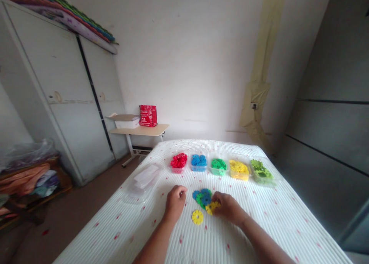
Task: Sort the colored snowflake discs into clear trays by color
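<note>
My right hand (228,207) has its fingers closed on the edge of a yellow notched plastic disc (210,208), at the right side of a small overlapping pile. In that pile lie blue notched discs (206,198) and green notched discs (198,199). Another yellow notched disc (197,217) lies flat by itself on the tablecloth, just in front of the pile. To the left of the pile is my left hand (175,202), its fingers curled in a loose fist, with nothing visible in them.
Along the far part of the cloth-covered table (129,233) stand clear tubs of red pieces (178,162), blue pieces (198,161), green pieces (218,166), yellow pieces (239,168) and light green pieces (261,169). Clear plastic lids (144,181) lie left. Behind, a side table (147,130) holds a red bag (148,116).
</note>
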`<state>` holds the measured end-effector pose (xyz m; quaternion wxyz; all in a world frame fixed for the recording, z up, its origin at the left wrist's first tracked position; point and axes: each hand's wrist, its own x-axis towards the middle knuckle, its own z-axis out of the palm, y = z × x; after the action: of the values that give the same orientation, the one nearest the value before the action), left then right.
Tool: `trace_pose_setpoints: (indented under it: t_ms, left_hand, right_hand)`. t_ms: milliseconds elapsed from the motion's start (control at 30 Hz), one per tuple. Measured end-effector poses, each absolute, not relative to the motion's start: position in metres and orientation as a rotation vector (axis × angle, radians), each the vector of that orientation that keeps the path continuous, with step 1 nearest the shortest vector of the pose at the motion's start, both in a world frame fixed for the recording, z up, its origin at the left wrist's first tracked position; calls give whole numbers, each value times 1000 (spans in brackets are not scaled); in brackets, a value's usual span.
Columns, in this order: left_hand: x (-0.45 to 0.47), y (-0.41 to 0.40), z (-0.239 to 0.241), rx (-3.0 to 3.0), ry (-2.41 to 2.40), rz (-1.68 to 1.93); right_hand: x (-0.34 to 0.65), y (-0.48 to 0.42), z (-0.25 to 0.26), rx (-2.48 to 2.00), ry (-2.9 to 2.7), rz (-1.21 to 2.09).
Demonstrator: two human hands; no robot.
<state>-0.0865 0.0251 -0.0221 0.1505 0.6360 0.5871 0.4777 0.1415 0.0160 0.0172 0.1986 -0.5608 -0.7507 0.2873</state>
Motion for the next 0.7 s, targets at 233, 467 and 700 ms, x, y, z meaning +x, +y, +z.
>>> trace_pose_setpoints:
  t_ms: [233,467,700]
  left_hand:
    - [-87,25,-23,1838,1683,1361]
    - [-87,25,-22,1835,1689,1350]
    - [-87,24,-20,1831,1670,1351]
  right_hand:
    - [146,23,18,-1585,-1822,1069]
    - [168,33,32,-1500,-1629,1122]
    - [211,76,68,-1544,-1500,726]
